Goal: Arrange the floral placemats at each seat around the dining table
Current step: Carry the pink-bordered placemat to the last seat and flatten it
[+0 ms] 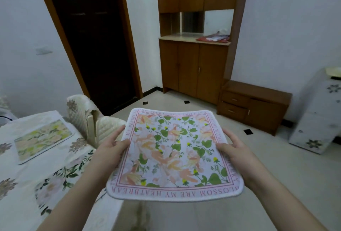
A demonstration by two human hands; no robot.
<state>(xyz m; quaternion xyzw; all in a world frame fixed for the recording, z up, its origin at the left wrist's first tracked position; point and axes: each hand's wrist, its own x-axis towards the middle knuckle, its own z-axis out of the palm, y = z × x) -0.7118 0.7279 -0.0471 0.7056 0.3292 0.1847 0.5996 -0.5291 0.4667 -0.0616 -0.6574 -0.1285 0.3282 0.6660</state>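
I hold a square floral placemat flat in the air, off the table's right edge, above the floor. It has a pink lettered border, green leaves and peach flowers. My left hand grips its left edge, thumb on top. My right hand grips its right edge the same way. A second floral placemat, yellow and peach, lies flat on the dining table, which is covered with a flowered white cloth.
A padded chair with a cream cover stands at the table's far corner. A wooden cabinet and low drawer unit line the back wall. A white flowered cabinet is at right. A dark doorway opens at back left.
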